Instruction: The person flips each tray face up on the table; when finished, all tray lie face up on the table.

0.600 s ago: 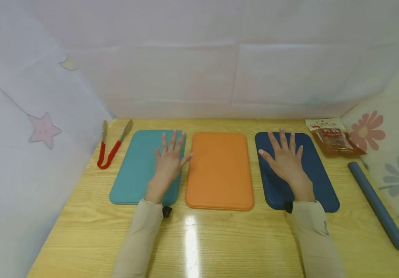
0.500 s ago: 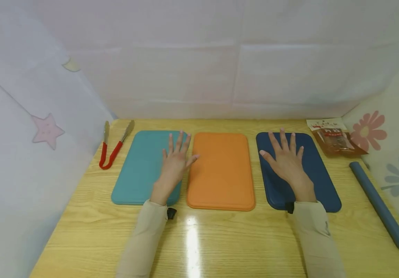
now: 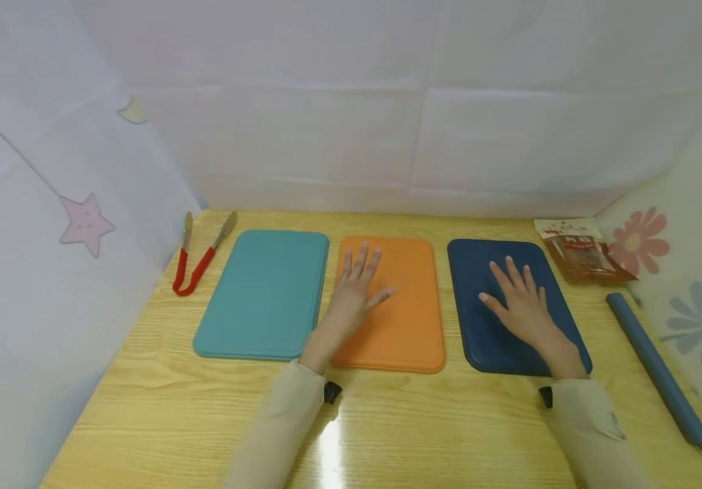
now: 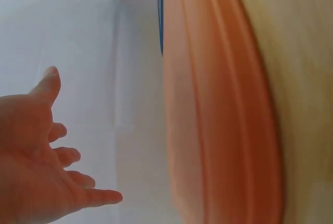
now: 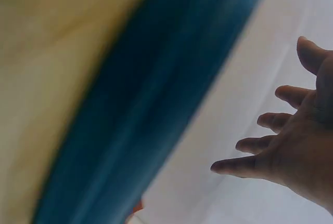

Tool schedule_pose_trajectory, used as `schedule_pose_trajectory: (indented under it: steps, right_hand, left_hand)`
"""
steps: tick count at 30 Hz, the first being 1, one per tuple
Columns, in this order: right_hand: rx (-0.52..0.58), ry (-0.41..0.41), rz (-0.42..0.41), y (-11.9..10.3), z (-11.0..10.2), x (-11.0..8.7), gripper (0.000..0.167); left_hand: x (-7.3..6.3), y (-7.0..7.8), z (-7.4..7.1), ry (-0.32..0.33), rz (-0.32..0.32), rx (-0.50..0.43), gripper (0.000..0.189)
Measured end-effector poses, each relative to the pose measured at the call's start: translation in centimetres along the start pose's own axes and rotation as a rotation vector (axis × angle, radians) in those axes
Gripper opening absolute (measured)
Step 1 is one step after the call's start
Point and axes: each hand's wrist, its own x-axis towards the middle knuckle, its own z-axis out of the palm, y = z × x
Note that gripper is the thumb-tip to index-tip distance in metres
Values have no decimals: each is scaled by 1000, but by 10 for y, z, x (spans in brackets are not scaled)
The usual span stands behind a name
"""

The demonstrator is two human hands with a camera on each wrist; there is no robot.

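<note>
Three flat mats lie side by side on a wooden table point(image 3: 388, 421): teal point(image 3: 262, 292), orange point(image 3: 409, 319) and dark blue point(image 3: 485, 326). My left hand point(image 3: 354, 288) hovers with spread fingers over the left part of the orange mat, holding nothing. In the left wrist view the left hand point(image 4: 36, 156) is spread beside the orange mat point(image 4: 218, 120). My right hand point(image 3: 522, 305) is spread over the dark blue mat, also empty. The right wrist view shows the right hand point(image 5: 291, 146) with straight fingers above the blurred blue mat point(image 5: 151, 109).
Red-handled tongs point(image 3: 195, 255) lie at the table's left edge. A brown snack packet point(image 3: 580, 251) sits at the back right, and a rolled blue-grey tube point(image 3: 653, 363) lies along the right edge. Pale fabric walls enclose the table on three sides.
My left hand has moved right, from the teal mat to the orange mat. My right hand has drawn back a little toward me over the blue mat.
</note>
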Motion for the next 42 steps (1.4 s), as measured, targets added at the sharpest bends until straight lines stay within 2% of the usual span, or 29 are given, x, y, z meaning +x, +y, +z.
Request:
schedule_pose_trajectory:
  steps: [4, 7, 11, 13, 20, 25, 28, 34, 38, 42]
  right_hand:
    - [9, -28, 12, 17, -1, -8, 76]
    - [35, -35, 11, 30, -3, -12, 76]
    - [61, -42, 5, 49, -4, -13, 74]
    - [75, -42, -2, 60, -4, -13, 74]
    - [120, -47, -33, 83, -15, -16, 76]
    - [168, -80, -33, 92, -22, -19, 79]
    - [184, -112, -11, 95, -24, -19, 80]
    - [146, -137, 58, 99, -23, -18, 83]
    - [90, -140, 72, 101, -22, -17, 82]
    - [53, -168, 71, 102, -22, -19, 82]
  left_hand:
    - [4, 18, 14, -68, -26, -92, 79]
    - [8, 32, 23, -115, -21, -146, 78]
    - [15, 48, 33, -152, -20, -215, 75]
    - [20, 54, 38, -158, -27, -258, 74]
    - [38, 80, 58, -113, -24, -329, 68]
    - [46, 98, 72, -110, -64, -434, 64]
    - [48, 108, 81, -114, -85, -458, 63]
    - [51, 122, 98, -190, -138, -380, 66]
    - [53, 126, 108, -232, -220, -363, 69]
    - [52, 124, 116, -262, -281, -417, 67]
